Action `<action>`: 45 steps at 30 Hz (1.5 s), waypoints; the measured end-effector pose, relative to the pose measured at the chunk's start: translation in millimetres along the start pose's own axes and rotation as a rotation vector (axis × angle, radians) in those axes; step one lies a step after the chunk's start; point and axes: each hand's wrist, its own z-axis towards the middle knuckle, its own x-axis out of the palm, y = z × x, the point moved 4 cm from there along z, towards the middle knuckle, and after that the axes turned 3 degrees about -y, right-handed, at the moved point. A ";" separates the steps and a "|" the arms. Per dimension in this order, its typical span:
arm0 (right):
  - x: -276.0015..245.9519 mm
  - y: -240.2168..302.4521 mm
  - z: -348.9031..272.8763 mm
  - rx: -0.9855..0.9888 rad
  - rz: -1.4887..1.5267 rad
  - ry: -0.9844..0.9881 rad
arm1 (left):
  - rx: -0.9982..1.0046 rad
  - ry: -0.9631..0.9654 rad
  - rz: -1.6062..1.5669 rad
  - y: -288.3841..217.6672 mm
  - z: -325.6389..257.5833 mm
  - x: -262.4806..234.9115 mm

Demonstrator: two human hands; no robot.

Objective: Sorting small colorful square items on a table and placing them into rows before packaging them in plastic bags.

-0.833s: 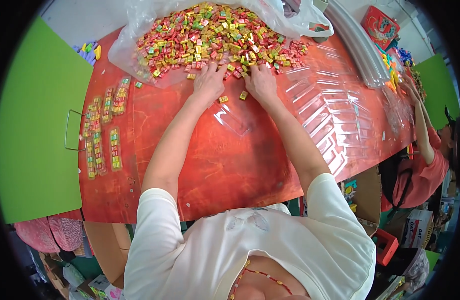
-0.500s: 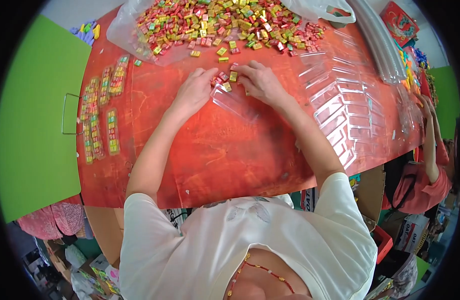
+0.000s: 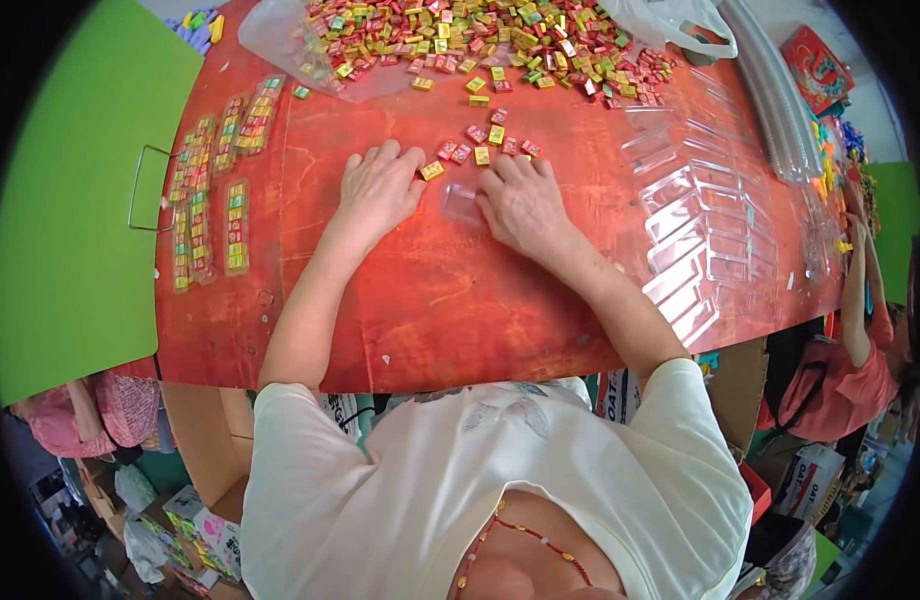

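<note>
My left hand rests over the red table with its fingers curled. A small yellow block sits at its thumb and index fingertips. My right hand is bent over one end of a clear plastic tray. Its fingers curl downward, and what they grip, if anything, is hidden. Just beyond the hands lie several loose red and yellow blocks, among them a red block and an upright yellow block.
A big heap of small blocks spills from a plastic bag at the far side. Filled trays lie at left beside a green board. Empty clear trays overlap at right. Another person's arm shows far right.
My left hand has drawn back from the loose blocks, a yellow block at its fingertips. The right hand has come nearer and now covers part of the clear tray. The whole view has shifted slightly.
</note>
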 end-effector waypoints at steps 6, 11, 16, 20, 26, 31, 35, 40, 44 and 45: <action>-5.8 3.5 15.6 0.023 0.057 -0.069 | -0.065 -0.114 -0.004 10.8 1.4 2.8; 11.0 -8.7 34.5 0.069 0.031 -0.099 | 0.055 -0.074 -0.098 -5.5 -6.4 -2.7; 12.5 -4.4 29.6 -0.022 0.050 -0.095 | 0.050 -0.118 -0.072 4.0 -4.0 8.1; 13.2 -6.1 19.1 -0.045 0.091 -0.037 | -0.006 -0.153 -0.056 12.3 8.3 5.3; 5.8 -16.9 16.4 0.043 0.085 -0.040 | 0.049 -0.140 -0.090 9.9 30.3 1.9; 12.2 -23.7 18.5 0.047 0.018 -0.045 | 0.174 -0.096 -0.130 0.0 32.6 3.6; 11.5 -19.0 12.8 0.008 -0.010 -0.071 | 0.141 -0.081 -0.149 -3.7 24.4 9.7; 6.8 -12.9 6.1 0.059 0.027 -0.045 | 0.081 -0.099 -0.205 -4.1 4.2 8.8; 3.0 -4.9 22.7 0.048 0.093 -0.180 | 0.031 -0.096 -0.210 -6.0 2.3 7.1; 4.4 0.8 28.2 0.045 0.095 -0.176 | 0.010 -0.081 -0.215 -5.8 2.7 6.5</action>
